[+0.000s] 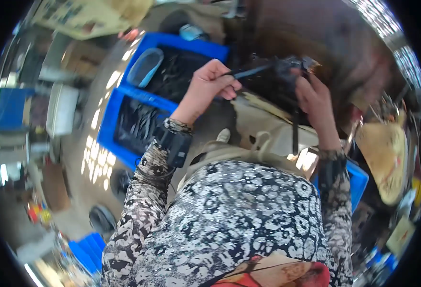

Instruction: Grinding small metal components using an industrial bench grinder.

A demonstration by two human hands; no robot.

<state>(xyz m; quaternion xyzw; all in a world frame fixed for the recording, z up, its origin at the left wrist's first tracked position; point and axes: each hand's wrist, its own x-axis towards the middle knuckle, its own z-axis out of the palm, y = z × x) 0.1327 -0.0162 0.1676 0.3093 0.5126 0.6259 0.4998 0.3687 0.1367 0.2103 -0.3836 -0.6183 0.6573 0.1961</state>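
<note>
- Two bare hands work in midair, mine, before a broad brown surface [354,43], sleeves patterned in black and white.
- My left hand [214,82] pinches one end of a dark strip [252,71] between thumb and fingers, the strip slanting up and across toward my right.
- My right hand [314,94] curls its fingers on a dark, glinting piece [291,66] at the strip's far end; motion blur hides its exact form.
- Below that hand hangs a dark strap [295,134]; I cannot tell whether it joins the piece.
- Beyond my left forearm, an upper blue crate [215,51] and a lower blue crate [106,120] sit side by side, both holding dark strips; a pale-rimmed oval item [148,76] lies in the upper one.
- Sunlight dapples the floor [84,191] beside them.
</note>
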